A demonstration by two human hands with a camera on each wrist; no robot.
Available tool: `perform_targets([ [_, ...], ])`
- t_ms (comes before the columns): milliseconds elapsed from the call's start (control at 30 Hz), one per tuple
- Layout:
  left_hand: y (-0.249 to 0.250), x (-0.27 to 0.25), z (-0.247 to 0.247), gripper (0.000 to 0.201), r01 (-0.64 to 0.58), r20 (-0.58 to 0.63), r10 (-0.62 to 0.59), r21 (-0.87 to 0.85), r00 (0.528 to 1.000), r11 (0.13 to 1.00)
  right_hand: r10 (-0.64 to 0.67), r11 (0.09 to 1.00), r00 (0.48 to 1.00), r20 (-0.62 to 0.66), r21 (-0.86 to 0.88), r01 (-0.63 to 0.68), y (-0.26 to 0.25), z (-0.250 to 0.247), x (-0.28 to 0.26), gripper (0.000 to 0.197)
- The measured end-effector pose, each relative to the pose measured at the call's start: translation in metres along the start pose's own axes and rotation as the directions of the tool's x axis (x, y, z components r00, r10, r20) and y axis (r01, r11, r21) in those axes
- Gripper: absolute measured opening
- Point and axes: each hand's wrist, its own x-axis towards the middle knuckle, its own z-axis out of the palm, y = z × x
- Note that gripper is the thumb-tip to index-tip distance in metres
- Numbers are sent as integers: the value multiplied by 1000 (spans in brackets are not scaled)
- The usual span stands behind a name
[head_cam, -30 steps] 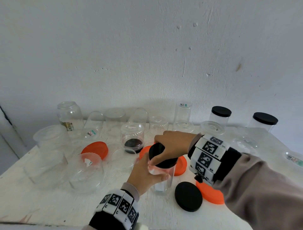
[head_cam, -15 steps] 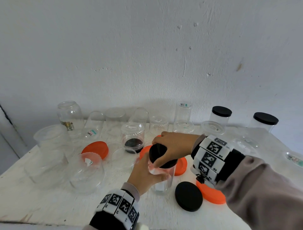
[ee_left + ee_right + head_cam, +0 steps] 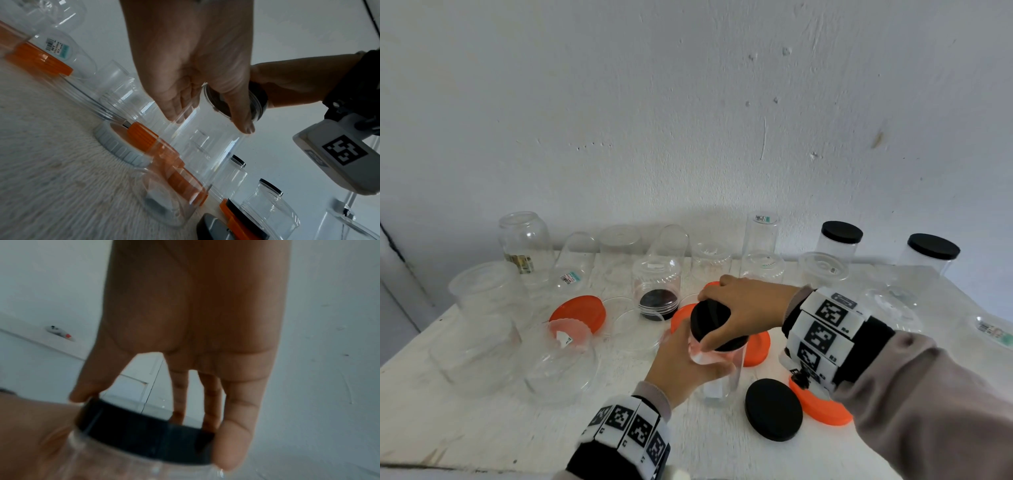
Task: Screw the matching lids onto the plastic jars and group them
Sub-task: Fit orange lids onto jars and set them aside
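Observation:
A tall clear plastic jar [image 3: 722, 380] stands near the table's front centre. My left hand [image 3: 688, 363] wraps round its upper body, thumb and fingers on the wall [image 3: 205, 113]. A black lid [image 3: 710, 322] sits on the jar's mouth, tilted toward me. My right hand [image 3: 743, 308] grips the lid's rim from above, with the thumb and fingers around the black band [image 3: 148, 431]. Two more jars with black lids [image 3: 840, 236] [image 3: 931, 250] stand at the back right by the wall.
A loose black lid [image 3: 773, 409] overlaps an orange lid [image 3: 825, 406] just right of the jar. More orange lids [image 3: 580, 311] [image 3: 756, 346] and several open clear jars [image 3: 524, 240] crowd the left and back of the white table [image 3: 465, 428].
My right hand has turned on the black lid, wrist swinging slightly right and back. The jar and my left hand stay in place.

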Motion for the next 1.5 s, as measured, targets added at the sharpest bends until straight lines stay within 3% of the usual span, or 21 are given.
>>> perform_targets([
  [100,1,0,-1,73,-7,2,7,9,1000,1000,36,998,997,-64,-52,-40,-1,6,2,81],
  [300,1,0,0,76,12,-8,-12,-20,1000,1000,-95,996,993,69,6,94,3,-2,-3,82],
  [467,0,0,0,75,11,1,-11,-27,1000,1000,-58,998,997,-49,20,59,3,6,-2,72],
  [633,-3,0,1,73,-8,-2,8,-55,1000,998,11,1000,981,-192,-1,-12,1,21,-3,77],
  [800,-4,2,1,73,-3,-3,2,-63,1000,998,-83,995,996,-46,50,85,7,12,-6,79],
  [900,-5,2,1,74,-1,-2,1,-56,1000,998,-108,992,993,-52,55,111,8,10,-5,76],
  [1500,-9,1,5,74,-49,-40,46,-82,998,995,6,997,962,-273,-78,-28,0,39,-8,73],
])
